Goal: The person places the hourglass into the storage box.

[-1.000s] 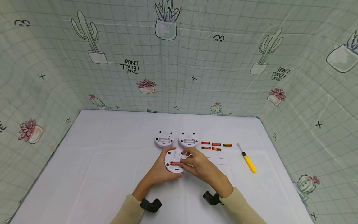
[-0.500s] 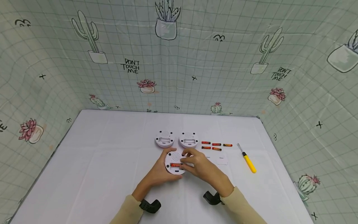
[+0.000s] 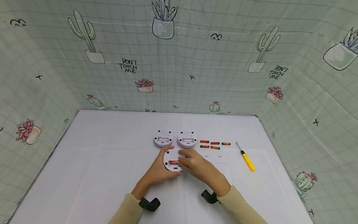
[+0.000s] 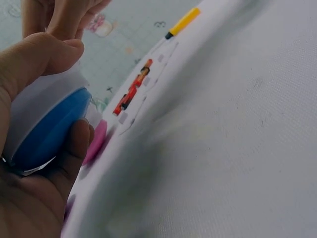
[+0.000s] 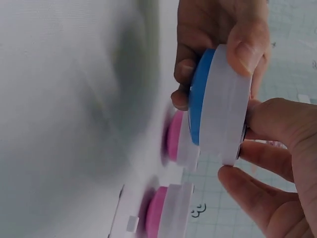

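Note:
My left hand (image 3: 160,169) grips a round white device (image 3: 171,155) by its rim, the underside facing up. Its blue dome (image 4: 54,129) faces down in the left wrist view. On the underside are speaker holes, dark round spots and a battery slot with a red battery (image 3: 173,162) in it. The fingers of my right hand (image 3: 199,165) pinch at the battery's right end, which they cover. In the right wrist view, that hand's thumb and index finger are at the underside, and another fingertip (image 5: 230,173) touches the rim.
Two similar devices, one left (image 3: 163,138) and one right (image 3: 187,139), lie behind with bare battery slots and pink domes (image 5: 157,210). Several red batteries (image 3: 214,143) lie in rows to the right. Nearer are white covers (image 3: 220,159); farther right, a yellow-handled screwdriver (image 3: 247,161).
The device tilts slightly in my left hand, and my right fingers cover a little more of the battery. The head view shifts slightly. Things on the table stay put.

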Motion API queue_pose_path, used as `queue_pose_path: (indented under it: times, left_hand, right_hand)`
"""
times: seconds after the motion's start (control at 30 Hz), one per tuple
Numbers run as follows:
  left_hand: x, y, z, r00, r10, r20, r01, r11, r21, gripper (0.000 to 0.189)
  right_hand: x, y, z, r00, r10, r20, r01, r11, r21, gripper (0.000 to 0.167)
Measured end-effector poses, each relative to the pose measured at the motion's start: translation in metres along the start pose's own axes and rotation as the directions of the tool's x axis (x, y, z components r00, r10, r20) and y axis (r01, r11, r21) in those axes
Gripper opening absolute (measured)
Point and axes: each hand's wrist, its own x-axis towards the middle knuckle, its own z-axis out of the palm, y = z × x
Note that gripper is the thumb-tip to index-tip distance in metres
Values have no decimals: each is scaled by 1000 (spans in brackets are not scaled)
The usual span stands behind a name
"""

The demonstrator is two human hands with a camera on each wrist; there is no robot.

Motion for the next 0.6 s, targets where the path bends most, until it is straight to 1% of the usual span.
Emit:
queue_pose_path:
  times: [0.07,0.27,0.33,0.43,0.5,0.6]
  left_hand:
    - [-1,0,-2,1000,-3,-10,3,1000,3,100]
    - [-2,3,-3,1000,-4,-10,4,1000,-7,103]
    - [-1,3,-4,1000,3,-8,-3,1000,-14,102]
    - [-2,3,-5,1000,6,-21,-7,1000,-13,102]
    - [-2,4,-6,999,5,-39,-5,1000,-5,103]
    - [-3,4,-7,997,-3,-71,3,1000,11,104]
  right_hand:
    - [2,-1,0,1000,1,8,-1,1000,-23,21]
    - [4,-3,-8,998,50,38,-50,999,3,19]
    - [4,-2,-12,996,75,49,-76,997,31,18]
    - [2,2,-18,992,115,57,-120,988,97,18]
    - [1,7,-23,988,146,58,-153,978,143,18]
    - [-7,17,-29,977,206,59,-214,954,208,19]
